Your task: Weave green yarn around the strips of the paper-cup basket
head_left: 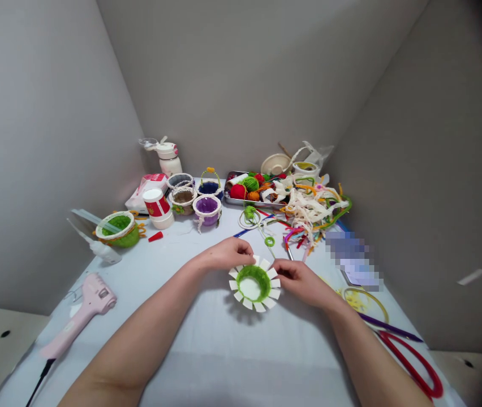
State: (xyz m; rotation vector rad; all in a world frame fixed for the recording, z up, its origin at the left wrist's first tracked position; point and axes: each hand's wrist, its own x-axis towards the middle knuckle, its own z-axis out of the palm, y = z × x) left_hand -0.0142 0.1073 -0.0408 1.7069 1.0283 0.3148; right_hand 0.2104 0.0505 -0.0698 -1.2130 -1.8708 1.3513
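A small paper cup (233,285) has its wall cut into white strips that splay outward like petals. Green yarn (259,275) lines the inside around its white base. At the far left of the rim, my left hand (233,252) is closed with its fingertips on a strip. My right hand (298,280) is closed against the right side, pinching the cup's edge; its fingertips are partly hidden. A thin green strand passes from near my right fingers back toward a small green yarn bundle (250,213). A green ring (270,241) lies beside that strand.
A pink glue gun (82,314) and a green basket (124,240) are at left. Small baskets (207,210), a white bottle (170,158) and a tray of yarn balls (235,200) stand behind. Tangled yarn (313,203) and red-handled scissors (414,367) are at right.
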